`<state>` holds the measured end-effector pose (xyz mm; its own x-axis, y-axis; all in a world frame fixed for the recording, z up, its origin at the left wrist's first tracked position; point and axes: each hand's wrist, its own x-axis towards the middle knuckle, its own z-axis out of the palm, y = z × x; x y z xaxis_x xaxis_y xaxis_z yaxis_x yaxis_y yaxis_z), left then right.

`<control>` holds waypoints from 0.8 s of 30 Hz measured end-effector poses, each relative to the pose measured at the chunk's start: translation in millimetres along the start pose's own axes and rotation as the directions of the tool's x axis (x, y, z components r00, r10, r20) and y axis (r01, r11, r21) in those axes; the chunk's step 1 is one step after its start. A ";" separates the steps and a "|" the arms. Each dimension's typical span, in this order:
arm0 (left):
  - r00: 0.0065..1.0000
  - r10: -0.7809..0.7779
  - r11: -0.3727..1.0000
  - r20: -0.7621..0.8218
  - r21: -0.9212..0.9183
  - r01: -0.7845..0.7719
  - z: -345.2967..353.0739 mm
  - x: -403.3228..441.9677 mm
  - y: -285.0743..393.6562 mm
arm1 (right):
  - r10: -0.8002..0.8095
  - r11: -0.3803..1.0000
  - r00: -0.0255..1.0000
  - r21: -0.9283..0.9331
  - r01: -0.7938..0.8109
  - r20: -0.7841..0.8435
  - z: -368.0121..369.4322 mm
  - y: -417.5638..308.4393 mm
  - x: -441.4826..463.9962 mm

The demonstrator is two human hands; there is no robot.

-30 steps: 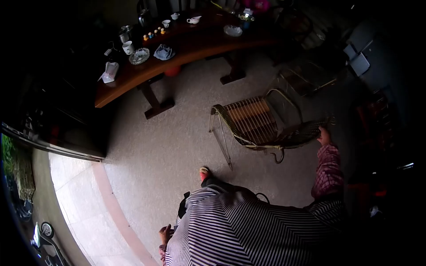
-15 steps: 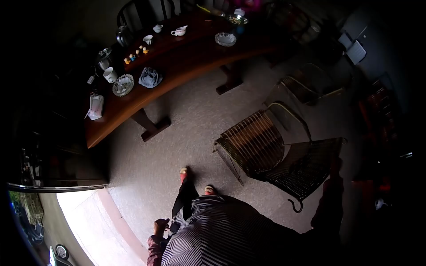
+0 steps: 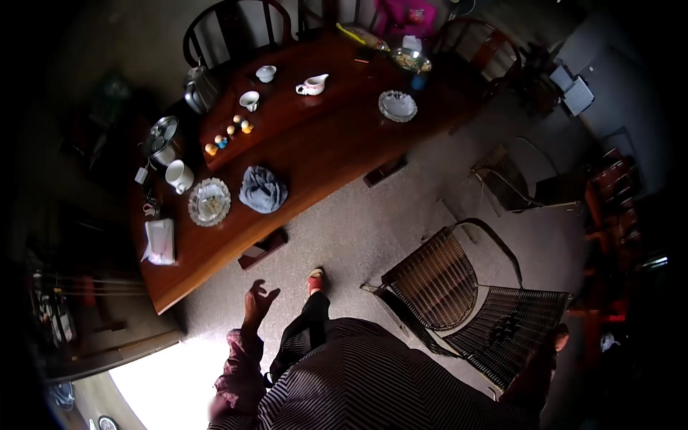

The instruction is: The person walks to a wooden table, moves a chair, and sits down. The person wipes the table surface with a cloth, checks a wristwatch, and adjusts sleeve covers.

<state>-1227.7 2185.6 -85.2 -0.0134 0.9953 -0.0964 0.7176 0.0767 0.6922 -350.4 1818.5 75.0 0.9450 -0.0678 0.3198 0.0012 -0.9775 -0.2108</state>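
My left hand [image 3: 259, 301] is raised in front of me, fingers curved and apart, with nothing in it. Beyond it stands the wooden table [image 3: 330, 150]; a crumpled grey-blue cloth [image 3: 263, 190] lies near its front edge, beside a glass ashtray [image 3: 209, 202] with butts in it. At the far right, my right hand [image 3: 562, 337] shows only in part next to the top edge of a woven wicker chair [image 3: 430, 276]. Its fingers are too dark to make out, and I cannot tell whether it touches the chair.
On the table are a white mug [image 3: 178, 176], a tissue pack [image 3: 160, 242], a metal pot [image 3: 165, 140], a kettle [image 3: 202, 89], several small figurines [image 3: 231, 130], a creamer [image 3: 312, 85] and a second glass dish [image 3: 398, 106]. Another wicker chair [image 3: 505, 175] stands behind right.
The table now looks closer and larger. My left hand has risen forward and its fingers have spread. The wicker chair now appears further right and lower, with my right hand at its edge.
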 end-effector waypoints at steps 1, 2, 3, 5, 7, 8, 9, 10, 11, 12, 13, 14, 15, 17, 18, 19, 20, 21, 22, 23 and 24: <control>1.000 -0.002 1.000 -0.002 0.023 0.002 -4.5 31.8 10.2 | 0.057 0.968 0.995 0.240 -0.074 0.077 1.8 -6.1 -7.3; 0.967 0.240 0.971 -0.087 0.029 -0.238 0.2 71.9 5.5 | 0.079 0.892 0.980 0.427 -0.152 0.185 3.5 -18.8 -19.8; 0.971 0.203 0.977 -0.126 0.083 -0.194 4.5 100.4 2.9 | 0.050 0.827 0.947 0.518 -0.218 0.318 7.1 -27.9 -34.8; 0.955 0.200 0.967 -0.220 0.201 -0.157 16.6 151.9 -2.4 | -0.063 0.804 0.832 0.522 -0.285 0.552 12.2 -58.3 -82.8; 0.978 0.027 0.993 -0.205 0.114 -0.004 7.5 198.4 22.5 | -0.301 0.882 0.689 0.467 -0.062 0.660 24.9 -75.1 -136.8; 0.976 -0.128 0.982 -0.178 0.115 0.149 4.5 218.3 42.0 | -0.333 0.868 0.667 0.493 -0.060 0.667 39.6 -76.3 -159.1; 0.966 -0.152 0.973 -0.209 0.139 0.183 8.7 235.4 50.6 | -0.361 0.884 0.657 0.467 0.016 0.662 62.3 -74.4 -169.4; 0.955 -0.177 0.961 -0.238 0.168 0.221 9.2 248.2 56.1 | -0.292 0.925 0.560 0.377 -0.039 0.775 57.4 -92.6 -198.7; 0.948 -0.194 0.958 -0.254 0.160 0.239 14.9 254.3 63.3 | -0.273 0.906 0.608 0.411 -0.098 0.746 47.3 -116.7 -231.8; 0.947 -0.177 0.956 -0.269 0.184 0.230 11.2 258.9 74.6 | -0.321 0.883 0.472 0.440 -0.164 0.821 37.7 -135.0 -244.8; 0.955 -0.142 0.955 -0.259 0.216 0.201 14.2 263.5 73.7 | -0.303 0.883 0.440 0.423 -0.204 0.845 60.8 -127.4 -256.9; 0.963 -0.109 0.954 -0.247 0.246 0.171 23.4 267.5 65.3 | -0.384 0.883 0.458 0.464 -0.070 0.802 61.0 -143.1 -270.9; 0.972 -0.074 0.956 -0.223 0.260 0.132 23.2 271.4 57.1 | -0.557 0.830 0.447 0.451 0.328 0.700 93.0 -133.4 -272.6; 0.984 -0.070 0.952 -0.165 0.282 0.115 28.5 275.2 52.8 | -0.582 0.810 0.486 0.514 0.281 0.652 100.2 -174.1 -287.5; 0.983 0.015 0.948 -0.182 0.317 0.044 27.7 277.3 46.3 | -0.662 0.748 0.441 0.494 0.444 0.606 126.6 -179.2 -281.4; 0.984 0.038 0.940 -0.172 0.342 0.023 25.3 279.8 46.4 | -0.772 0.618 0.353 0.492 0.613 0.529 126.7 -206.2 -272.3; 0.985 0.055 0.932 -0.165 0.362 0.008 32.2 281.7 45.6 | -0.860 0.454 0.237 0.467 0.759 0.451 134.3 -246.0 -258.8; 0.982 0.100 0.927 -0.160 0.373 -0.034 35.6 283.0 46.6 | -0.883 0.411 0.210 0.474 0.779 0.420 137.1 -286.8 -247.3; 0.980 0.091 0.927 -0.175 0.376 -0.019 35.0 284.6 55.4 | -0.905 0.362 0.177 0.485 0.796 0.386 140.7 -329.2 -234.7; 0.977 0.129 0.920 -0.170 0.389 -0.054 51.3 284.1 58.8 | -0.884 0.425 0.215 0.520 0.741 0.416 170.6 -365.5 -220.4; 0.973 0.166 0.909 -0.163 0.408 -0.087 53.2 283.2 69.0 | -0.858 0.485 0.245 0.554 0.677 0.452 192.5 -402.7 -208.6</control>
<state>-1144.9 2469.6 -102.8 -0.0072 0.9904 0.1379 0.9376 -0.0413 0.3452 -485.1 2264.7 -84.6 0.3782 0.9122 -0.1580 0.8214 -0.4093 -0.3971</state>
